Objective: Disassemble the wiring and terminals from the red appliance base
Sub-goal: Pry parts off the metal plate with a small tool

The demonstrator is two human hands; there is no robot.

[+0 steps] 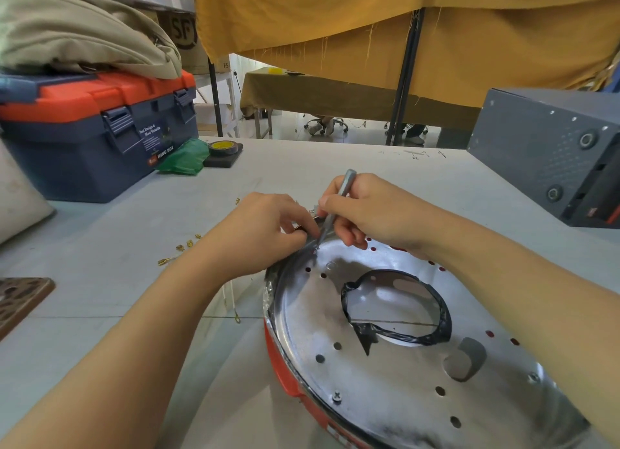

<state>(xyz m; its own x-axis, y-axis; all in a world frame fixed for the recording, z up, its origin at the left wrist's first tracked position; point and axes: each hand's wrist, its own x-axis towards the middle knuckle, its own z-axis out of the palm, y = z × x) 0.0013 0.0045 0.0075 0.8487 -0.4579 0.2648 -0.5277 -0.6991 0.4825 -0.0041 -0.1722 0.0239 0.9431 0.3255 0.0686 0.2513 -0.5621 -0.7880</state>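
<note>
The red appliance base [285, 364] lies on the table with its shiny metal plate [385, 381] facing up; the plate has a large round opening edged in black. My right hand [365, 210] grips a grey screwdriver [339, 200], its tip down on a screw at the plate's far left rim. My left hand [268, 227] pinches something small at the rim right beside the tip; what it holds is hidden by the fingers. Several brass terminals [183, 247] lie loose on the table to the left, and a thin wire with a ring terminal [236, 317] lies by the base.
A blue and orange toolbox [100, 129] stands at the back left with a green bag [183, 161] and a roll of tape [223, 148] beside it. A grey metal box [550, 153] sits at the right. A dark board [20, 297] lies at the left edge.
</note>
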